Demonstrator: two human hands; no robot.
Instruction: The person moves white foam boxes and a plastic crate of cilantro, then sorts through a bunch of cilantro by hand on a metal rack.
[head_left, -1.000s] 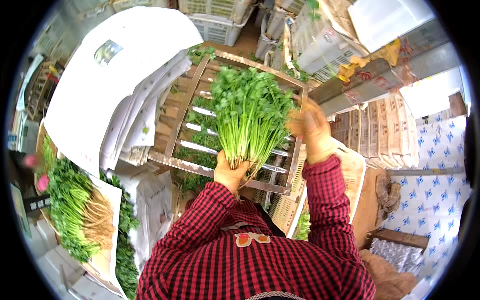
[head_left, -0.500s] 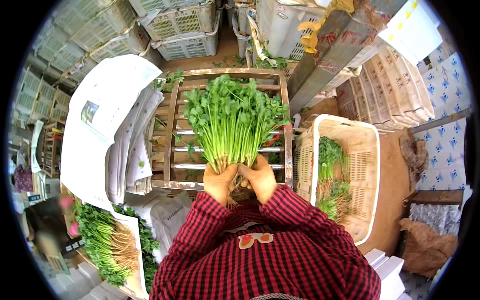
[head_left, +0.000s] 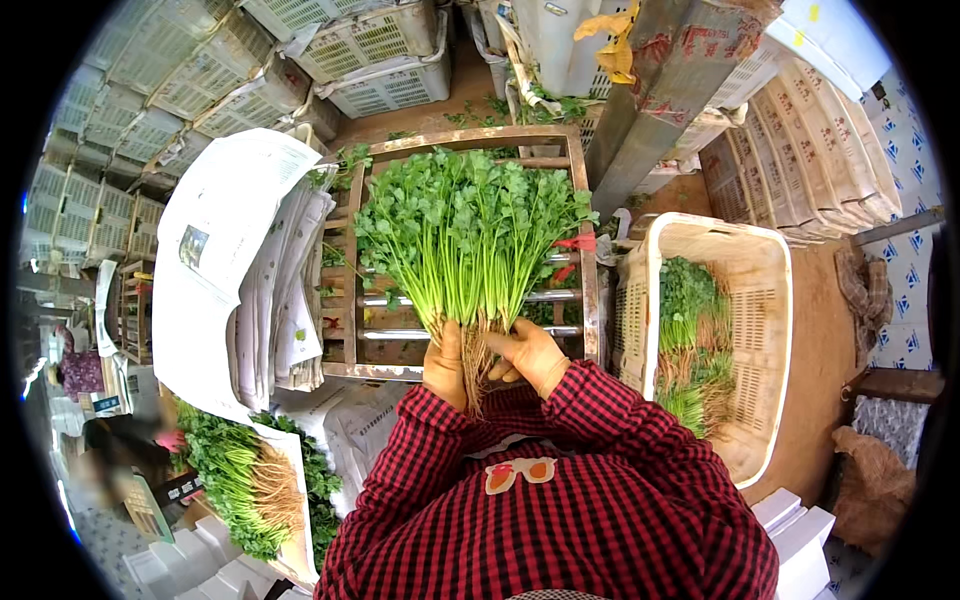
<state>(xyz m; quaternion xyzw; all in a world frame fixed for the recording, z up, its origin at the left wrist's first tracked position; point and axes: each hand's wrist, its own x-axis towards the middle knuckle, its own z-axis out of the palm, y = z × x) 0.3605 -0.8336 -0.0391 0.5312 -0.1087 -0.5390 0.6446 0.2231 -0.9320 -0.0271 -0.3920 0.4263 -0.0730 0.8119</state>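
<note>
1. Left hand [head_left: 445,362]: fingers curled around the lower stems of a bunch of leafy green herbs [head_left: 470,235], gripping it just above the roots; the thumb lies along the near side.
2. Right hand [head_left: 530,352]: palm turned partly upward, fingers loosely bent, cradling the same stem base from the right and touching the left hand's side of the bundle. The grip looks lighter than the left's; how firmly it presses cannot be told.
3. Bunch of leafy green herbs: held upright in front of the chest, leaves fanned away from the person, pale roots hanging down between the two hands. It is above the near rail of a wooden slatted frame [head_left: 585,250].
4. Stack of newspapers [head_left: 225,260]: lies just beside the frame on the person's left, sheets overhanging its edge.
5. White plastic crate [head_left: 765,300]: stands to the right of the frame and holds more bunches of the same greens.
6. Further bunches with roots [head_left: 245,480]: lie on paper at lower left, well apart from the hands.
7. Empty-looking pale crates [head_left: 370,50]: stacked beyond the frame.
</note>
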